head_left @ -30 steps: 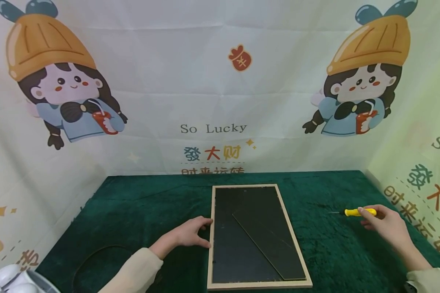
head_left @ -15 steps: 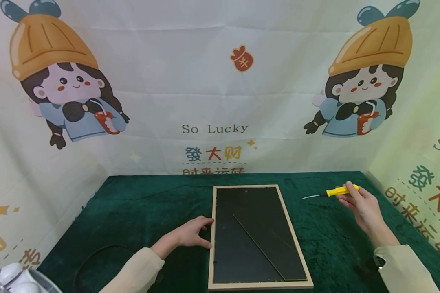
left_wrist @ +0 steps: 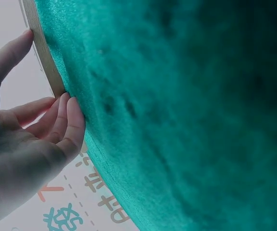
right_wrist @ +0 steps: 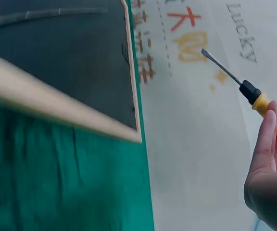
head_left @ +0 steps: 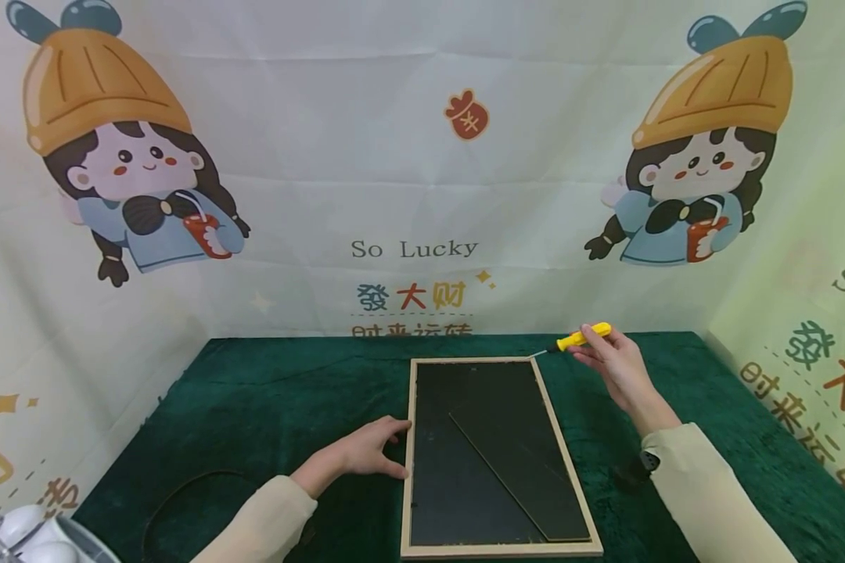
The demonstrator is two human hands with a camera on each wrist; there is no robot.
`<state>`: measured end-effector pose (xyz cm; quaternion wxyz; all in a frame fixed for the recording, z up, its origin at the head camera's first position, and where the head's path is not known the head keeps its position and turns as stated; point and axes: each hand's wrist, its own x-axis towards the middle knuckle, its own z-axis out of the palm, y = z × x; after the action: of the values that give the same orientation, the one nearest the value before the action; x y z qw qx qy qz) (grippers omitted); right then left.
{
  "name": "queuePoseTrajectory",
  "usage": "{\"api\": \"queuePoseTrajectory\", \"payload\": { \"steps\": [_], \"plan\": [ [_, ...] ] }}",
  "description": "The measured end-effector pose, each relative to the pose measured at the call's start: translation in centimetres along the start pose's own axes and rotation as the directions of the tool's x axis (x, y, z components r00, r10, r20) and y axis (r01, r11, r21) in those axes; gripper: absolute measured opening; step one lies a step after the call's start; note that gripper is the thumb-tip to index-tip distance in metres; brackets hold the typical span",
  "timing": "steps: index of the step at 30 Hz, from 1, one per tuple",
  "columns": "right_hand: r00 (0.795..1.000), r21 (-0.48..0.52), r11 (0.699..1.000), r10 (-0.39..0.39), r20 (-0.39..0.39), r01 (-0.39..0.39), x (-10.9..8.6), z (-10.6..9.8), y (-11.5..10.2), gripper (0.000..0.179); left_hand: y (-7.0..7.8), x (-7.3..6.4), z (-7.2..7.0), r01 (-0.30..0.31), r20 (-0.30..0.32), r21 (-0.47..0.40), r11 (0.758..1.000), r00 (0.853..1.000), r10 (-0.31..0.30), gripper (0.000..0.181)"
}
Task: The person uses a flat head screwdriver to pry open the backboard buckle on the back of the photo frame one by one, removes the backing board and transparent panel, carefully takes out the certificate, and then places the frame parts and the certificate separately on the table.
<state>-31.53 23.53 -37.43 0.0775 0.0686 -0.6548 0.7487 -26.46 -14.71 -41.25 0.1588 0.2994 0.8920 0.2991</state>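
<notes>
A picture frame [head_left: 493, 551] with a pale wood rim lies back side up on the cloth, its black backing board [head_left: 444, 493] showing. A slanted strut flap [head_left: 535, 461] is on the board. My left hand [head_left: 355, 450] rests at the frame's left edge, thumb and fingertips against the wood; in the left wrist view the fingers [left_wrist: 73, 120] are loosely bent along it. My right hand [head_left: 620, 375] grips a yellow-handled flathead screwdriver [head_left: 570, 340] between thumb and fingers. Its tip overlaps the frame's far right corner in the head view.
Dark green cloth [head_left: 310, 391] covers the table. A thin dark cord [head_left: 183, 489] curves at the left, beside a container [head_left: 88, 539] with white rounded things at the lower left corner. Printed fabric [head_left: 310, 156] hangs behind and on both sides.
My right hand has carried the screwdriver leftward and away from me, from the right side of the table to the frame's far right corner. My left hand has stayed at the frame's edge.
</notes>
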Motion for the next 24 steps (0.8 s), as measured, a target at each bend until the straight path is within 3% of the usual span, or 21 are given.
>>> {"api": "queuePoseTrajectory", "payload": {
  "steps": [4, 10, 15, 24],
  "plan": [
    [1.000, 0.031, 1.000, 0.002, 0.023, -0.003, 1.2, 2.1, 1.9, 0.037, 0.0, 0.0, 0.0, 0.018, 0.003, -0.004, 1.000, 1.000, -0.018, 0.071],
    [0.997, -0.038, 0.997, 0.075, 0.034, -0.074, 0.2, 7.3, 1.6, 0.051, 0.0, 0.1, -0.1, 0.026, 0.014, -0.018, 0.999, 1.000, -0.026, 0.072],
    [0.986, -0.017, 0.986, 0.165, 0.035, -0.164, 0.3, 10.0, 2.3, 0.042, 0.1, 0.0, -0.2, 0.011, 0.025, -0.011, 1.000, 1.000, -0.011, 0.071],
    [0.974, 0.051, 0.973, 0.224, 0.030, -0.225, 0.7, 11.3, 4.2, 0.037, 0.2, 0.2, -0.3, 0.020, 0.042, 0.006, 1.000, 0.999, -0.020, 0.072]
  ]
}}
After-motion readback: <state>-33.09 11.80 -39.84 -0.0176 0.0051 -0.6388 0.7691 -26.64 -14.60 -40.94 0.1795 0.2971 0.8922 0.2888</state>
